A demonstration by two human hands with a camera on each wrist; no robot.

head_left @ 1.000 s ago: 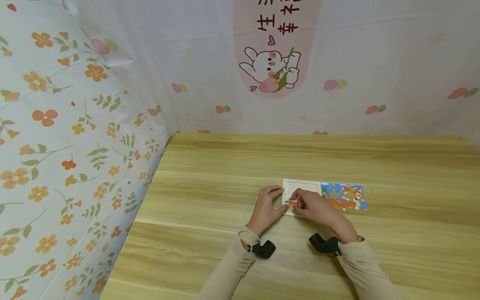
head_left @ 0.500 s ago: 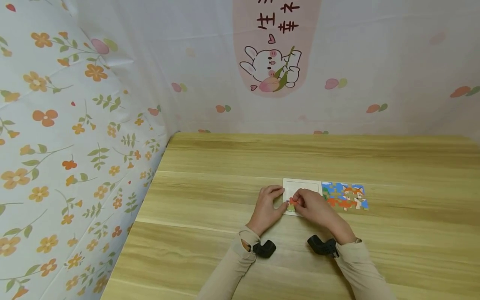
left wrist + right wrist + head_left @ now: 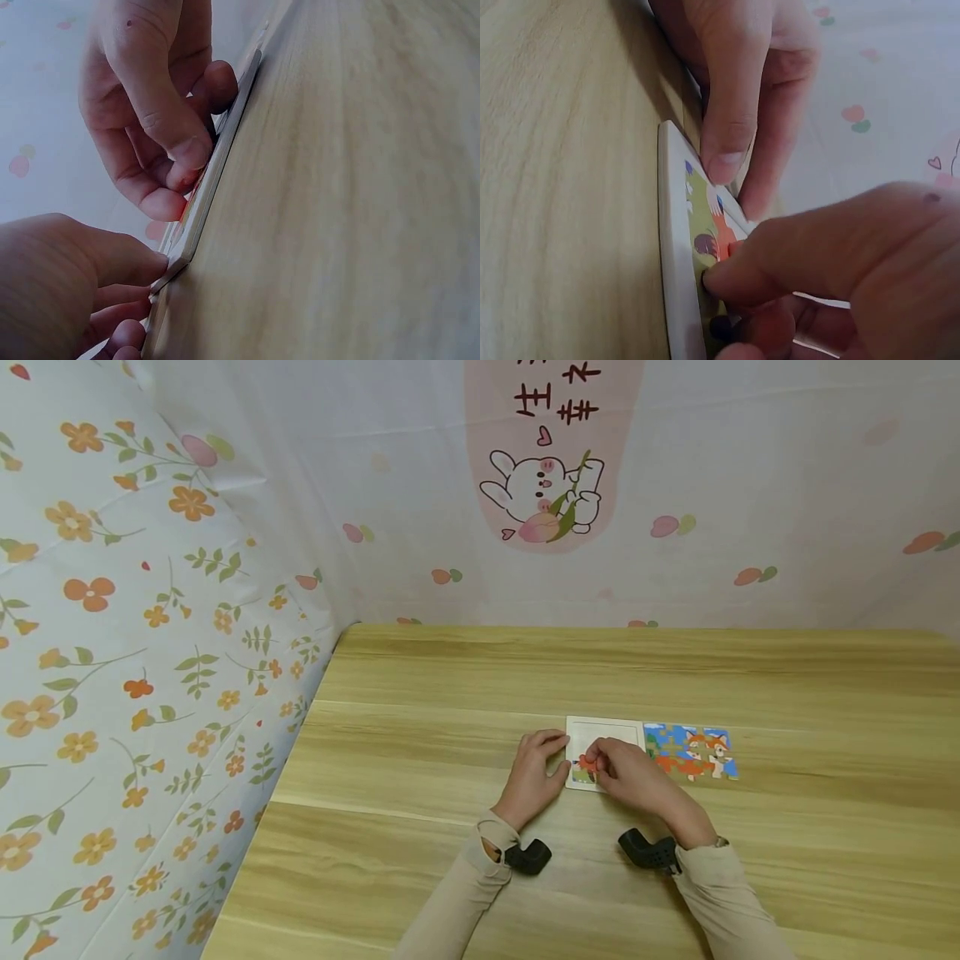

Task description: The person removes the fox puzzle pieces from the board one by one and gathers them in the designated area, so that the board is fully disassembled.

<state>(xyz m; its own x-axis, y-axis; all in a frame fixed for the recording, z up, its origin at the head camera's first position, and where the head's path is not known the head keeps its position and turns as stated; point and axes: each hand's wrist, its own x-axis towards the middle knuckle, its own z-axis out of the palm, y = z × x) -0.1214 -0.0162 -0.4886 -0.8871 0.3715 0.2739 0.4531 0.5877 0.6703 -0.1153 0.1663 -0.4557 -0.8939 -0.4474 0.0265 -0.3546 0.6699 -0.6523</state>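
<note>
A white puzzle tray (image 3: pixel 606 721) lies on the table, with colourful jigsaw pieces (image 3: pixel 699 196) inside its near-left corner. My left hand (image 3: pixel 534 774) rests along the tray's left edge. Its thumb (image 3: pixel 139 259) touches the rim near the corner, the other fingers beside it. Over the inside of the tray, my right hand (image 3: pixel 632 774) curls its thumb and fingers on a red-orange puzzle piece (image 3: pixel 587 763), which they mostly cover. The right thumb (image 3: pixel 742 270) lies against the picture surface. Part of the tray's inside is hidden behind the right hand.
Right beside the tray, several jigsaw pieces (image 3: pixel 688 750) form a blue picture with orange foxes, with gaps between them. The wooden table (image 3: pixel 420 760) extends around. A printed curtain (image 3: pixel 390 485) hangs behind, and a floral one (image 3: pixel 150 693) stands at the left.
The red-orange piece has settled lower into the tray's near-left corner under my right fingers. My left thumb has drawn slightly back from the pieces toward the rim.
</note>
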